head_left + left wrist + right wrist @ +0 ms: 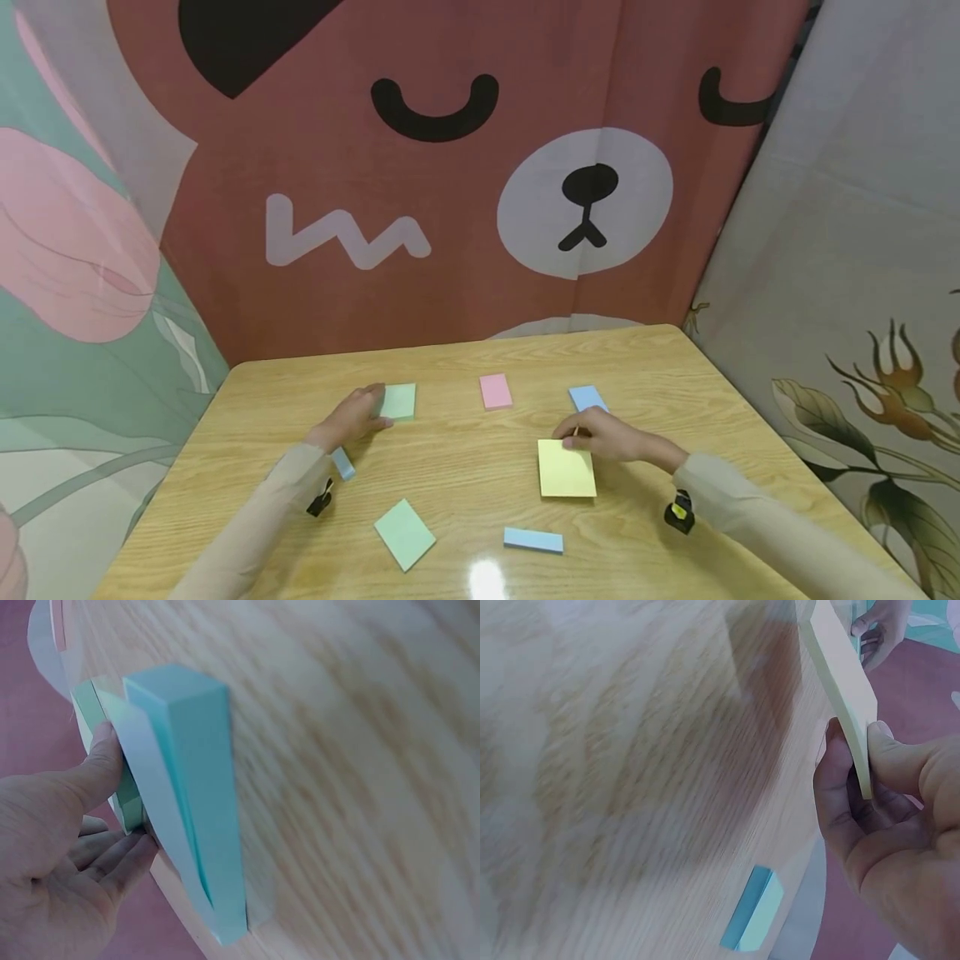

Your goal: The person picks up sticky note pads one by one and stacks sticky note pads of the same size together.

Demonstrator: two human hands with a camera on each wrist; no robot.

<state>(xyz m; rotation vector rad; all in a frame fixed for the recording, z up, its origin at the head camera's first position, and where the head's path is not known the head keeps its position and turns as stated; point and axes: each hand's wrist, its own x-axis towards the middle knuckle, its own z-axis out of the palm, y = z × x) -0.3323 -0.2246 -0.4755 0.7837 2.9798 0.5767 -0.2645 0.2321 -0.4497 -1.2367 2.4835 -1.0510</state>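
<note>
My right hand (pixel 611 435) pinches a thick yellow sticky note pad (pixel 566 469) by its far edge. In the right wrist view, the thumb lies on one face of the pad (pixel 840 690) and curled fingers on the other, with the pad tilted above the table. At the back left, my left hand (pixel 354 417) grips a light green sticky note pad (pixel 399 402) by its left side. The left wrist view has the thumb and fingers at opposite edges of this pad (pixel 132 806), partly hidden behind a narrow blue pad (pixel 202 787).
A pink pad (pixel 495 392) lies at the back middle, and a blue pad (pixel 587 397) sits just beyond my right hand. Near the left wrist is the narrow blue pad (pixel 342 463). Another green pad (pixel 405 534) and a blue strip-shaped pad (pixel 533 540) lie toward the front.
</note>
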